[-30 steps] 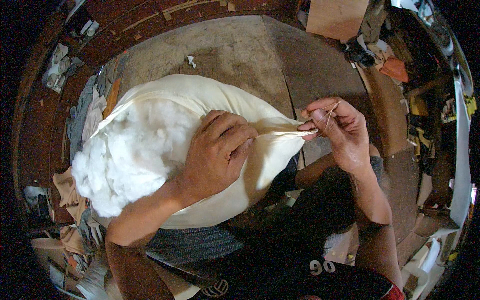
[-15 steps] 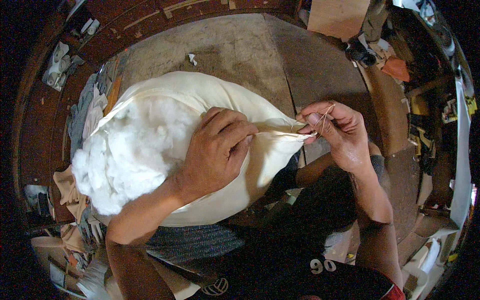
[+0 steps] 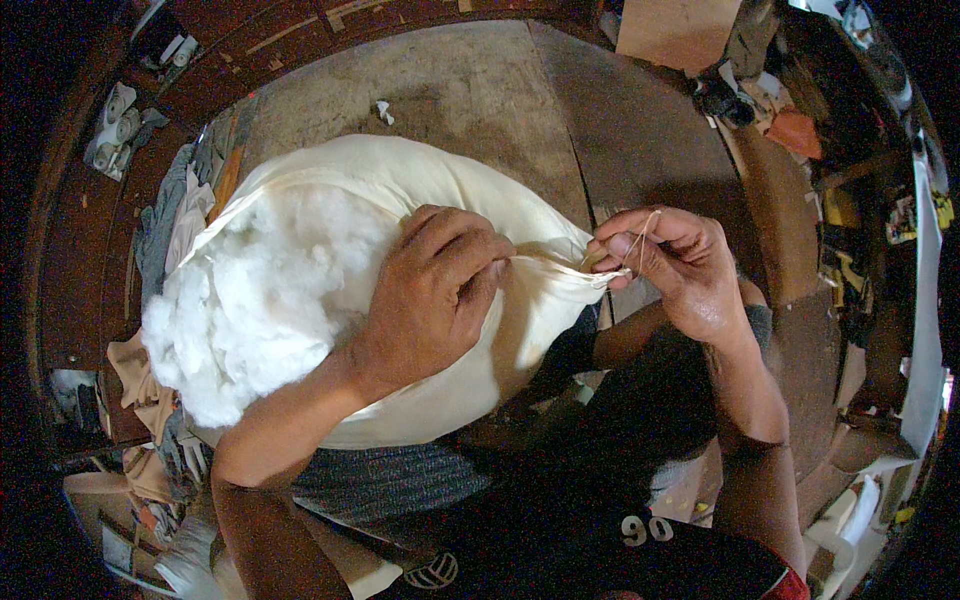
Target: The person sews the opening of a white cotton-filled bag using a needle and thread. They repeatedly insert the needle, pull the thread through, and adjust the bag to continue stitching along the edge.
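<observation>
A cream cloth cushion cover point(image 3: 540, 340) lies over my lap, its long opening on the left side full of fluffy white stuffing point(image 3: 260, 300). My left hand point(image 3: 435, 290) is closed in a pinch on the edge of the opening, thumb against fingers, its back over the stuffing. My right hand point(image 3: 675, 265) pinches the cover's gathered right corner, where the two cloth edges meet. A thin pale thread point(image 3: 643, 235) loops up around the right fingers. Whether a needle sits between those fingertips is too small to make out.
A worn board floor point(image 3: 470, 80) stretches beyond the cushion, with a small white scrap point(image 3: 384, 112) on it. Grey cloth point(image 3: 165, 225) lies heaped at the left. Toward the far right are a wooden panel point(image 3: 675, 30) and an orange piece point(image 3: 793, 134).
The right hand has shifted very slightly left at the corner, and the cloth there is bunched a little more. The left hand keeps its pinch in nearly the same place.
</observation>
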The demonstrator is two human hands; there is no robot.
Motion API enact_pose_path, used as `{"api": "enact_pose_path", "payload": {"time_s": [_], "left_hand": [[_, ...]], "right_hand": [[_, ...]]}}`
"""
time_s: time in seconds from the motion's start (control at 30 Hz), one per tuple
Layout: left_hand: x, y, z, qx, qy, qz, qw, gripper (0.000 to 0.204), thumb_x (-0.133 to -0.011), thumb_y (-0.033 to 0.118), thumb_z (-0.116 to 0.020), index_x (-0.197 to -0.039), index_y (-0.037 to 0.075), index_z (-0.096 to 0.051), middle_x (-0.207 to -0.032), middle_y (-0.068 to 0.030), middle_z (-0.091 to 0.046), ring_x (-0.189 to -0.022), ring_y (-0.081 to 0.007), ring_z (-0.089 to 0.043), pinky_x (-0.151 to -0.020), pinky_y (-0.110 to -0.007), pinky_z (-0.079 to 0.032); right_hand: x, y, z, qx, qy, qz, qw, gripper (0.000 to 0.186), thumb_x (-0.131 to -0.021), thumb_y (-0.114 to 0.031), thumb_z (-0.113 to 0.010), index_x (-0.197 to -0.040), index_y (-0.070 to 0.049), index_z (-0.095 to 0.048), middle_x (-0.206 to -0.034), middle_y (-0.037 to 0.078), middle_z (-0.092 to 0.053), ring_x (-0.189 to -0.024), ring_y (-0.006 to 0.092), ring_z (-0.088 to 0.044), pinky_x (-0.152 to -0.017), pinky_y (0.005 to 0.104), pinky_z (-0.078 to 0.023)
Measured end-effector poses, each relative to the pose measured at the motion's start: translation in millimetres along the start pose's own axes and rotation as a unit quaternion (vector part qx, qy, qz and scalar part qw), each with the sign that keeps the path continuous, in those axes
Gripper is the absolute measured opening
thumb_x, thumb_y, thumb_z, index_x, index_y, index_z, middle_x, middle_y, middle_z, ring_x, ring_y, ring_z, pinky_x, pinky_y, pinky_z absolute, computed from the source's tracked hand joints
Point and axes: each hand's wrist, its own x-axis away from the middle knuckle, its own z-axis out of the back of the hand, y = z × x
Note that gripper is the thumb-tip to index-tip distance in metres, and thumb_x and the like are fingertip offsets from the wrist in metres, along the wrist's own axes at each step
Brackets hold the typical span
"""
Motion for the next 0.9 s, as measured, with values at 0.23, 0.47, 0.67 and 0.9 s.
{"api": "enact_pose_path", "payload": {"time_s": [0.23,0.47,0.67,0.9], "left_hand": [[0,0,0,-0.001,0.004,0.006,1.0,0.013,-0.088,0.005,-0.07,-0.101,0.005,-0.07,-0.102,-0.0136,-0.067,-0.102,-0.0363,-0.062,-0.095,-0.046,-0.05],[-1,0,-1,-0.001,0.004,0.012,1.0,0.014,-0.088,0.006,-0.07,-0.102,0.005,-0.071,-0.103,-0.0146,-0.068,-0.104,-0.0368,-0.062,-0.097,-0.048,-0.049],[-2,1,-5,-0.016,0.02,-0.002,1.0,0.011,-0.09,0.008,-0.067,-0.1,0.004,-0.069,-0.101,-0.0145,-0.067,-0.101,-0.0365,-0.062,-0.095,-0.047,-0.049],[-3,1,-6,0.012,-0.003,0.014,1.0,0.01,-0.091,0.007,-0.066,-0.1,0.004,-0.07,-0.1,-0.015,-0.067,-0.1,-0.0378,-0.062,-0.092,-0.048,-0.05]], "right_hand": [[-2,3,-2,0.013,-0.034,0.015,0.999,0.016,-0.103,-0.009,-0.063,-0.107,0.002,-0.073,-0.096,0.009,-0.076,-0.086,0.0136,-0.073,-0.075,0.0273,-0.058],[0,2,-5,0.018,-0.074,-0.003,0.997,0.015,-0.103,-0.007,-0.061,-0.107,0.0,-0.074,-0.098,0.005,-0.075,-0.088,0.0121,-0.07,-0.076,0.0271,-0.056],[0,4,-9,-0.005,-0.128,-0.021,0.991,0.016,-0.103,-0.002,-0.058,-0.111,0.0,-0.072,-0.103,0.006,-0.074,-0.097,0.014,-0.07,-0.084,0.0299,-0.057],[-1,13,-13,0.001,-0.159,0.03,0.987,0.015,-0.103,-0.007,-0.062,-0.108,0.002,-0.073,-0.098,0.009,-0.076,-0.094,0.0149,-0.071,-0.083,0.0288,-0.057]]}}
